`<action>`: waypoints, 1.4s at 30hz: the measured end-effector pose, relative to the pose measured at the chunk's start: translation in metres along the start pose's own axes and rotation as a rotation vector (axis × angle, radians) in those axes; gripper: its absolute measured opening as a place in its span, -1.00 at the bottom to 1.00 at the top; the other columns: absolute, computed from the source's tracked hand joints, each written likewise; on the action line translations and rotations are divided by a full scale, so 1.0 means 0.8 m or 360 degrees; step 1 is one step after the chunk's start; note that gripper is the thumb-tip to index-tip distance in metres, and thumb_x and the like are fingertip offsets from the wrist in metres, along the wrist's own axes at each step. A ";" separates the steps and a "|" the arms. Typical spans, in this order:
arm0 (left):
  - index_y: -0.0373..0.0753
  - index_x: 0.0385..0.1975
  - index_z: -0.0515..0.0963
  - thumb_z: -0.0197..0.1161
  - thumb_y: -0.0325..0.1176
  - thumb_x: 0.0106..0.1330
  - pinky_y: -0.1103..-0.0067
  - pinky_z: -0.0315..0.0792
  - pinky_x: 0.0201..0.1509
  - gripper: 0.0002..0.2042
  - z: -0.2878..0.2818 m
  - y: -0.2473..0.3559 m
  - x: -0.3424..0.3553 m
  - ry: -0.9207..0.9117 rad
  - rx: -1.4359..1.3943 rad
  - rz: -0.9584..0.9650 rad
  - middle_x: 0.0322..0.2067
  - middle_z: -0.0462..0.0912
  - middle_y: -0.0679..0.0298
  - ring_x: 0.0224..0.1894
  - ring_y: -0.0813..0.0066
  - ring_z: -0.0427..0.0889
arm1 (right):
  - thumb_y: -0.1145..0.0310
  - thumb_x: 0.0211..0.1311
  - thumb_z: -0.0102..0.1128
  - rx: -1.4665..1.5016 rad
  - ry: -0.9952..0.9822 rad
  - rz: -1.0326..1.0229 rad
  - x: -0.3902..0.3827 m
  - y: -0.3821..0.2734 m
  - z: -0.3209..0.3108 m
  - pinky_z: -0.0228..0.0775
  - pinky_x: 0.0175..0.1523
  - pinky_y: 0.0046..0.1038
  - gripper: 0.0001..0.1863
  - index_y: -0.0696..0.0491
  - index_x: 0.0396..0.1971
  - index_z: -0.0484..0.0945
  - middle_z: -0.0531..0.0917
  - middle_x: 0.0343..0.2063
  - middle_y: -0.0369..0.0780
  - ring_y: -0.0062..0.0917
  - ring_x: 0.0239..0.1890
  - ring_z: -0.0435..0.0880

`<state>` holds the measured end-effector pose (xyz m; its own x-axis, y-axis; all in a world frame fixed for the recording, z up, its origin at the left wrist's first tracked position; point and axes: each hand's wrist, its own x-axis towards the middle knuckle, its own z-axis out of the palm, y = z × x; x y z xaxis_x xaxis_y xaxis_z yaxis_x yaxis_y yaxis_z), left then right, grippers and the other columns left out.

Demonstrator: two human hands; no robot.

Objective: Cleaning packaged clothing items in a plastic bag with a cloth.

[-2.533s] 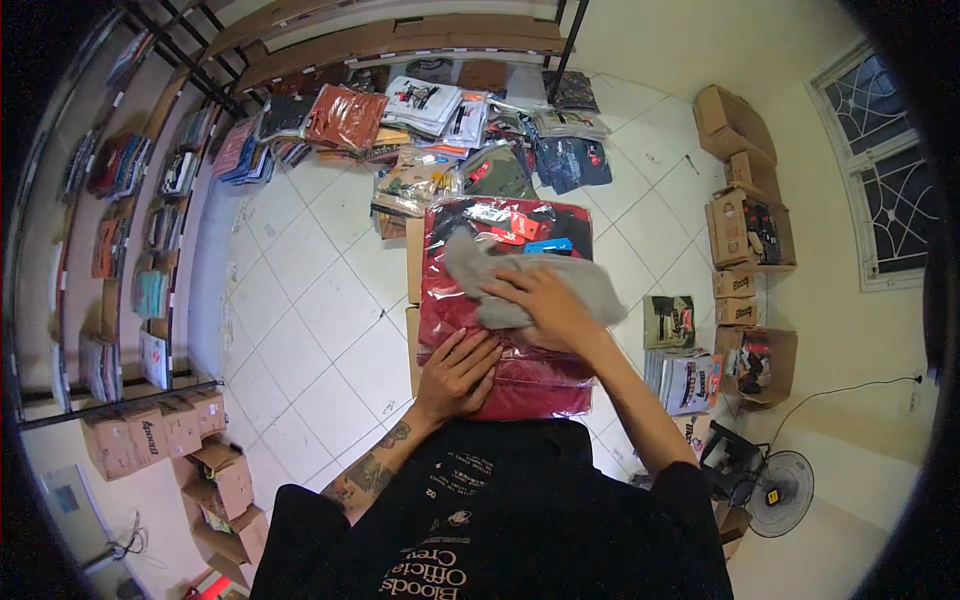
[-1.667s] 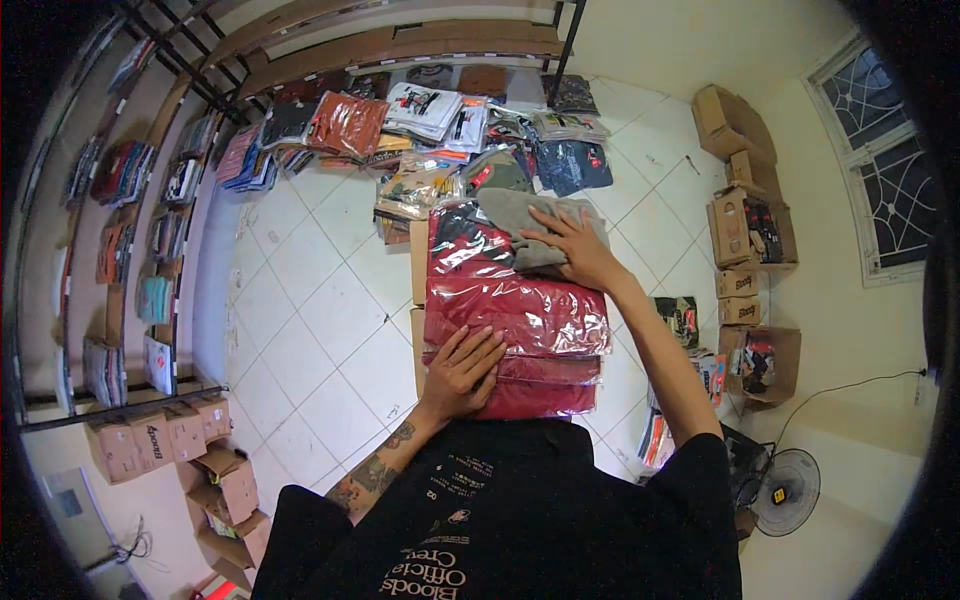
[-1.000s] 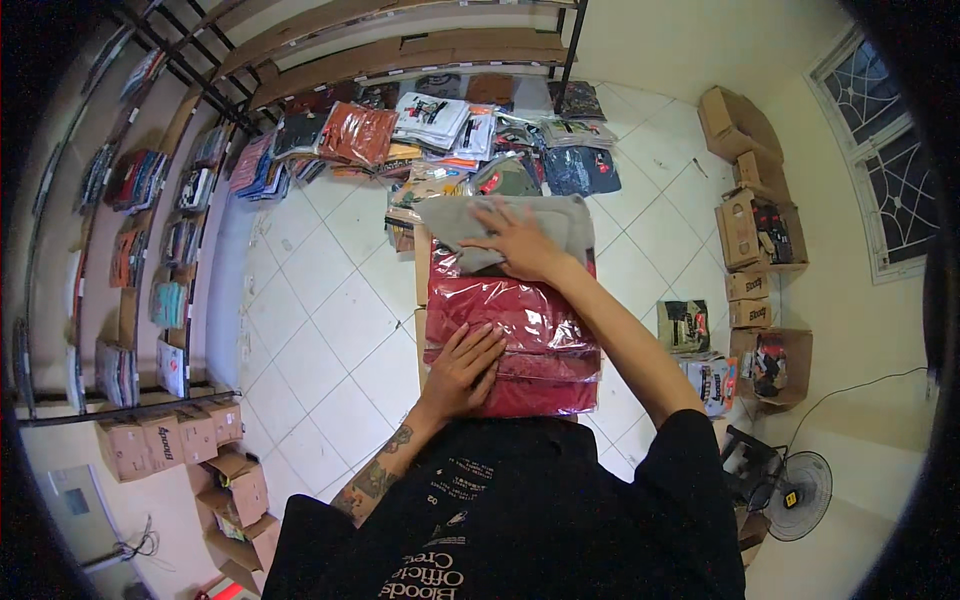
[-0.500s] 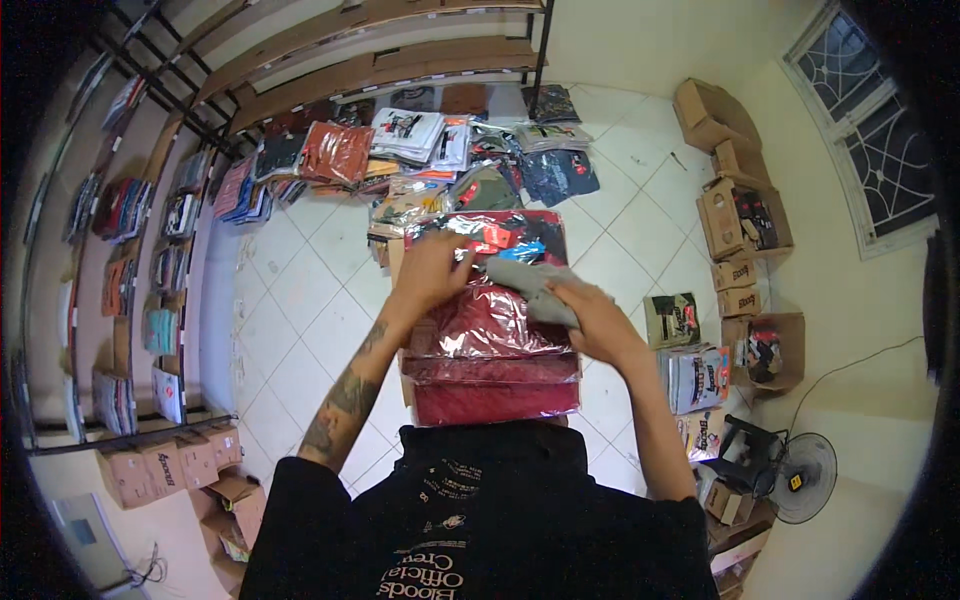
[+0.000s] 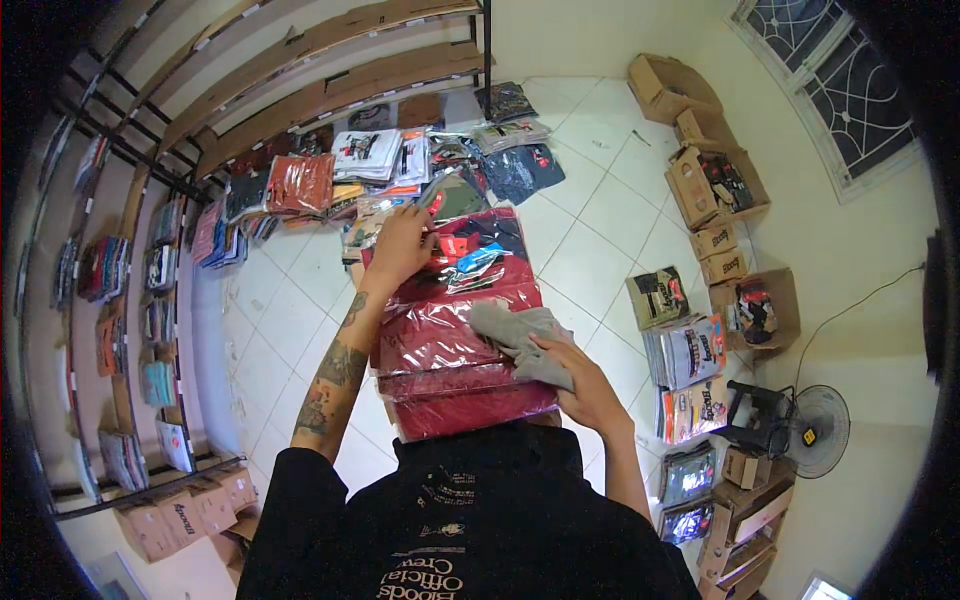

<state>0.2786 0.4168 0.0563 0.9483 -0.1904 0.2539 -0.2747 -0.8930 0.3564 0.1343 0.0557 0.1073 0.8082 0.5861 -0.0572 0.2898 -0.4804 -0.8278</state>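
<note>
A maroon garment in clear shiny plastic [image 5: 430, 335] lies in front of me, with a dark panel, a red tag and a blue tag near its far end. My left hand [image 5: 403, 245] rests at its far left edge, fingers somewhat apart and bent toward the plastic. A crumpled grey cloth [image 5: 520, 340] lies over the right side of the package. Gripping the near end of this cloth is my right hand [image 5: 592, 392], closed round it with the thumb on top. What supports the package is mostly hidden.
Stacks of bagged clothes [image 5: 300, 185] cover the floor ahead. Shelves with folded garments [image 5: 105, 265] line the left. On the right stand cardboard boxes [image 5: 690, 185], more bagged clothes [image 5: 685, 350] and a fan [image 5: 818, 430]. A cable [image 5: 850, 300] runs along the right wall.
My right hand has drawn the grey cloth nearer to me across the plastic. My left hand has shifted to the package's far left edge. The whole view has turned somewhat.
</note>
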 end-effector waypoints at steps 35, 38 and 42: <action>0.00 0.11 0.62 0.30 0.00 0.24 -0.03 0.08 0.42 -0.55 0.031 0.165 -0.260 0.0042 -0.0109 -0.0140 0.08 0.55 0.10 0.22 0.07 0.43 | 0.45 -0.05 0.21 -0.0440 -0.0507 -0.0610 0.215 -0.075 0.144 -0.06 0.51 0.17 -0.11 -0.18 0.43 0.25 0.33 0.41 -0.21 -0.10 0.47 0.20; -0.02 0.16 0.58 0.28 -0.02 0.29 0.09 0.09 0.47 -0.54 0.023 0.177 -0.252 -0.0071 -0.0040 -0.0247 0.11 0.53 0.13 0.31 0.13 0.37 | 0.36 -0.01 0.23 -0.0791 -0.0526 -0.0420 0.198 -0.044 0.093 -0.06 0.49 0.19 -0.07 -0.30 0.48 0.17 0.31 0.43 -0.25 -0.11 0.45 0.25; 0.02 0.24 0.53 0.24 -0.01 0.35 0.20 0.05 0.51 -0.52 0.010 0.179 -0.240 0.0183 -0.0044 -0.0134 0.12 0.52 0.17 0.34 0.19 0.35 | 0.25 0.04 0.26 -0.1091 -0.0396 -0.0308 0.174 -0.018 0.038 -0.11 0.46 0.30 -0.11 -0.36 0.47 0.19 0.33 0.42 -0.28 -0.17 0.43 0.29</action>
<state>0.0586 0.3220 0.0513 0.9442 -0.0656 0.3227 -0.2005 -0.8919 0.4053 0.2272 0.1637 0.0941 0.5945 0.7922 -0.1380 0.7344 -0.6048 -0.3079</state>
